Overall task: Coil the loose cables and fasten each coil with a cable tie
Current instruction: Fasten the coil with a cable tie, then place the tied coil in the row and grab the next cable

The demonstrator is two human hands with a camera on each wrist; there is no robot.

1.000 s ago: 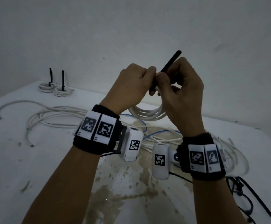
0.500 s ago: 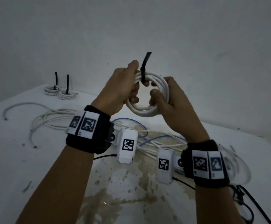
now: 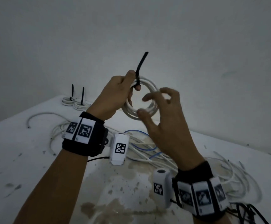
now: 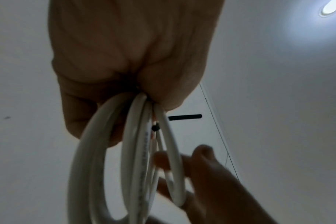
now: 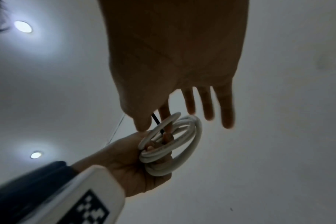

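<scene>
The left hand holds the white coil up in the air above the desk, with fingers and thumb curled around the bundle just at the black cable tie. The right hand is beside the coil, fingers spread and relaxed, gripping nothing; whether its fingertips touch the loops I cannot tell.

The coil looks light, and I judge the cable rather stiff and springy, so the loops want to open when the tie is not tight. The best place to hold is at the tie, where all loops meet. The smooth jacket is probably a little slippery. The tail of the tie stands straight up beyond the left hand, thin and easy to pinch.
</scene>
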